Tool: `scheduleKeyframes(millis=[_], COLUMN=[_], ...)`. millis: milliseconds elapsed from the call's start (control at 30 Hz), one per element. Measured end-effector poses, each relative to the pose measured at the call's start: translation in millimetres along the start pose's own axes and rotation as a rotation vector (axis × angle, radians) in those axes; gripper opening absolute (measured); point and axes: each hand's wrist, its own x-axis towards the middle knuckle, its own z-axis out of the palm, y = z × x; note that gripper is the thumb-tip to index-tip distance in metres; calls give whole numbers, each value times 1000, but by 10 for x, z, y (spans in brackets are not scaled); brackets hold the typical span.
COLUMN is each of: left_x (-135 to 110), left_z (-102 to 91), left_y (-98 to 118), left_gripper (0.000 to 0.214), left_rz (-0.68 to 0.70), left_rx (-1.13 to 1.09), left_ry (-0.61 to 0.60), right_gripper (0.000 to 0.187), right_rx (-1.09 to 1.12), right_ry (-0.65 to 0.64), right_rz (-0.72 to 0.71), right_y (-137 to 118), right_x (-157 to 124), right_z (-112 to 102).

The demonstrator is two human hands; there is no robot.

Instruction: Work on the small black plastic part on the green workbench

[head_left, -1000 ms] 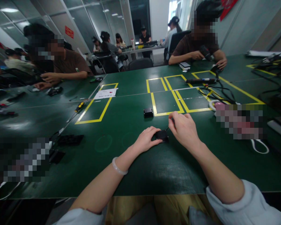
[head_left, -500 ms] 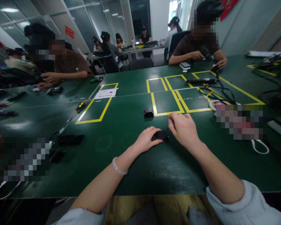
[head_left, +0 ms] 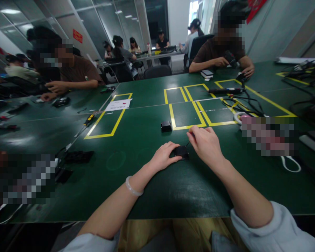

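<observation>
A small black box-shaped part [head_left: 182, 152] lies on the green table [head_left: 157, 189] in front of me. My left hand [head_left: 167, 156] grips its left side between thumb and fingers. Just right of and above the part, my right hand [head_left: 205, 141] is closed in a pinch on a thin dark rod [head_left: 188, 143]. The rod points down toward the part's upper right edge; whether its tip touches cannot be made out. A second black box-shaped part [head_left: 166, 126] sits farther off, beside a yellow tape outline.
Yellow tape rectangles [head_left: 189, 126] mark the table. A yellow-black screwdriver [head_left: 89, 120] and a white paper [head_left: 118, 105] lie to the left. Black cables [head_left: 248, 105] and a blurred-out item [head_left: 267, 136] are at right. Across the table, a co-worker [head_left: 217, 52] holds a dark tool.
My hands, the black part and the thin rod stay in nearly the same place. At the left, a co-worker's hand has shifted slightly.
</observation>
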Motion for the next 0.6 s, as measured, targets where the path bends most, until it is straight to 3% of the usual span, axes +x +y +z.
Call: scheduleKeyframes(millis=[600], left_x=[5], left_z=[6], left_y=[0], left_gripper=[39], left_rz=[8], left_rx=[6], left_ry=[6], right_gripper=[21], right_rx=[-12], right_ry=[25], right_rz=[0], right_y=[-2], right_x=[-1], right_z=[5])
